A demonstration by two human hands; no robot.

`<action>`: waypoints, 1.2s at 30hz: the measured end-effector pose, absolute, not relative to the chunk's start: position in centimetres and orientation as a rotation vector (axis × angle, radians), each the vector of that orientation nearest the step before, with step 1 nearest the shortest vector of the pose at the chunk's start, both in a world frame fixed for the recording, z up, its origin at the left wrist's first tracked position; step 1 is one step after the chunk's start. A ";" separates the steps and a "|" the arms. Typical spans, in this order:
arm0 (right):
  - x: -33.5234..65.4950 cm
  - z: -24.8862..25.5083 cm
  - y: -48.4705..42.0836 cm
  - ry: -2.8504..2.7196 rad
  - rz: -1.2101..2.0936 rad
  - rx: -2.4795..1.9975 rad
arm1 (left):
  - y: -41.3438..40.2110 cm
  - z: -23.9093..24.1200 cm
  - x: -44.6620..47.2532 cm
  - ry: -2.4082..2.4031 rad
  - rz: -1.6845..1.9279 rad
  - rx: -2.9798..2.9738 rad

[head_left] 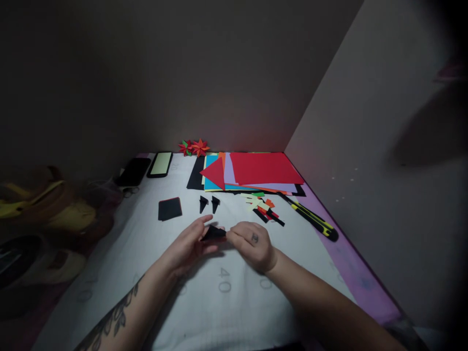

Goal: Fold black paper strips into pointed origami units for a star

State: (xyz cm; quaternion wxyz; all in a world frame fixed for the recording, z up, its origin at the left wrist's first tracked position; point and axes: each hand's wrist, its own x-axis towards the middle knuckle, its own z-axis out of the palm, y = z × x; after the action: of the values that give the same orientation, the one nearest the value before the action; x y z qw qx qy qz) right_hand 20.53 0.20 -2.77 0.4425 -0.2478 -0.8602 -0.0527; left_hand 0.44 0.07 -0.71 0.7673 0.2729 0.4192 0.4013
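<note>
Both hands meet over the middle of a white mat (226, 302). My left hand (190, 243) and my right hand (252, 246) pinch the two ends of a small folded black paper piece (213, 233). The left fingers curl under it; the right fingers are closed on its right tip. Just beyond the hands lie two finished black folded points (204, 203) (215, 203) and a black paper square (169, 208).
A stack of coloured paper sheets (263, 168) with a red one on top lies at the back. Paper scraps (263, 207) and a yellow-black utility knife (314, 219) lie at right. Two paper stars (193, 147), two phones (160, 164) (133, 171), and bags (47, 204) at left.
</note>
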 end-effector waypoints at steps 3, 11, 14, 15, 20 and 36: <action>20.3 -2.5 0.1 -2.157 -0.063 -0.571 | -0.2 -0.8 0.5 0.978 0.852 0.706; 17.9 -4.2 -0.3 -1.585 1.107 -1.120 | -0.1 -1.2 0.8 1.178 0.981 1.092; 17.4 -4.4 -0.3 -1.420 1.212 -1.153 | -0.2 -1.1 0.8 1.168 0.946 1.148; 17.4 -4.5 -0.3 -1.388 1.210 -1.163 | -0.3 -1.1 0.8 1.147 0.922 1.151; 17.6 -4.3 -0.1 -1.384 1.120 -1.139 | -0.5 -1.5 1.0 1.076 0.808 1.169; 18.4 -3.7 0.2 -1.587 1.000 -1.010 | 0.0 -0.7 0.3 1.106 0.900 1.064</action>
State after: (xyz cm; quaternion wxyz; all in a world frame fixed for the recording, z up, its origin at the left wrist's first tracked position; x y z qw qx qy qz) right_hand 18.36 0.19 -3.70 0.4846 -0.4148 -0.6516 0.4106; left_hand 0.26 -0.02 -0.73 0.6297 0.4644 0.4830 0.3931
